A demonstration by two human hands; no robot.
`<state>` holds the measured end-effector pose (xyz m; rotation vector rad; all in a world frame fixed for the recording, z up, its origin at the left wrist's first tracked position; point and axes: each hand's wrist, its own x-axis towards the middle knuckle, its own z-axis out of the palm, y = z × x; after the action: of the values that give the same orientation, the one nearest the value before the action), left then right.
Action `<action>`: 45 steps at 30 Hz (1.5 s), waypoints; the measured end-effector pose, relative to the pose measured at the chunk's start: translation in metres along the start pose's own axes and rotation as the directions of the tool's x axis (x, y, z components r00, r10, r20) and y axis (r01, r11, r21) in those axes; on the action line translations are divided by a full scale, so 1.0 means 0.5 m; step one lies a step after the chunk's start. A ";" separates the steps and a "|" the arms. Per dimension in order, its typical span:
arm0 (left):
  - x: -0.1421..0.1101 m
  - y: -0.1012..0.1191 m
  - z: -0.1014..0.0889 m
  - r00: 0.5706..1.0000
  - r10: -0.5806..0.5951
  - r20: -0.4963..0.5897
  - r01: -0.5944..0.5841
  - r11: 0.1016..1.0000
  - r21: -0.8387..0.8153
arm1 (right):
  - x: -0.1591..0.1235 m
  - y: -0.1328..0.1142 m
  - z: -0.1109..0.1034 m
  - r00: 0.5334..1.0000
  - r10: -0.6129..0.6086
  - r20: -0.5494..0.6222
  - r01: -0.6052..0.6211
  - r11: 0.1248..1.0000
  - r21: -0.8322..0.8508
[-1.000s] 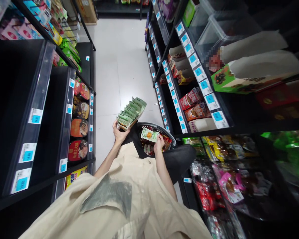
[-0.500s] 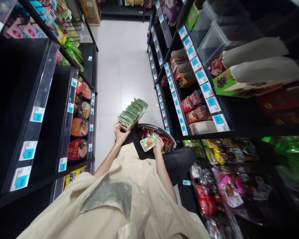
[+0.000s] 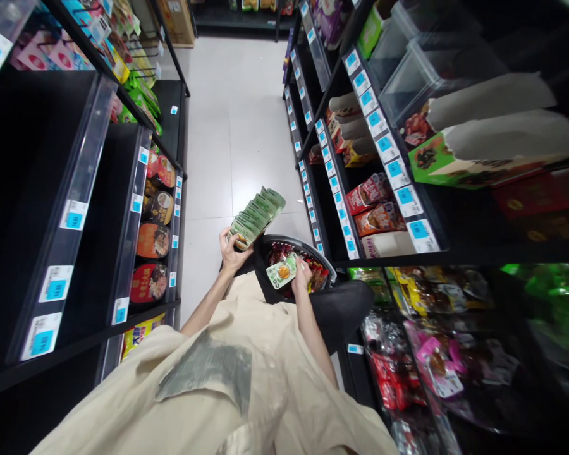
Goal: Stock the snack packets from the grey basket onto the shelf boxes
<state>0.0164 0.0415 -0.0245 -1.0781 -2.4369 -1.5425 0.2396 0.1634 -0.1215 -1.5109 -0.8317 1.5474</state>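
My left hand (image 3: 231, 251) grips the near end of a long open box (image 3: 257, 217) filled with a row of several green packets, held out over the aisle floor. My right hand (image 3: 302, 277) is closed on a single green-and-white packet with an orange picture (image 3: 281, 272), held just over a black shopping basket (image 3: 323, 260). The basket sits on the floor in front of me and holds red snack packs (image 3: 315, 273). My beige sleeves and shirt fill the bottom of the view.
Black shelves line both sides of a narrow aisle with a pale tiled floor (image 3: 232, 126). On the left stand instant-food bowls (image 3: 152, 240). On the right are red snack boxes (image 3: 372, 189), clear bins (image 3: 436, 63) and bagged snacks (image 3: 422, 354). Blue price tags run along the shelf edges.
My right hand has lowered the single packet toward the basket and turned it. The box in my left hand has shifted slightly right and up.
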 end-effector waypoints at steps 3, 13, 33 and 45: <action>0.000 -0.004 0.000 0.999 0.033 -0.007 -0.033 0.999 -0.001 | -0.024 -0.018 0.009 0.993 0.012 0.115 -0.009 1.000 -0.024; -0.001 -0.005 0.003 0.999 0.045 -0.021 -0.045 0.999 -0.022 | -0.094 -0.098 -0.004 0.891 0.055 0.450 0.094 0.949 -0.302; -0.007 -0.006 0.007 0.996 0.076 -0.055 -0.080 0.995 -0.063 | -0.261 -0.385 0.268 0.354 -0.474 0.807 0.894 0.425 -0.142; -0.014 -0.022 0.015 0.991 0.117 -0.072 -0.122 0.990 -0.069 | -0.269 -0.389 0.298 0.430 -0.208 0.879 0.891 0.257 -0.375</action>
<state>0.0175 0.0409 -0.0397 -1.1408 -2.2445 -1.6145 0.1057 0.1459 0.1233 -0.7502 -2.6197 0.9883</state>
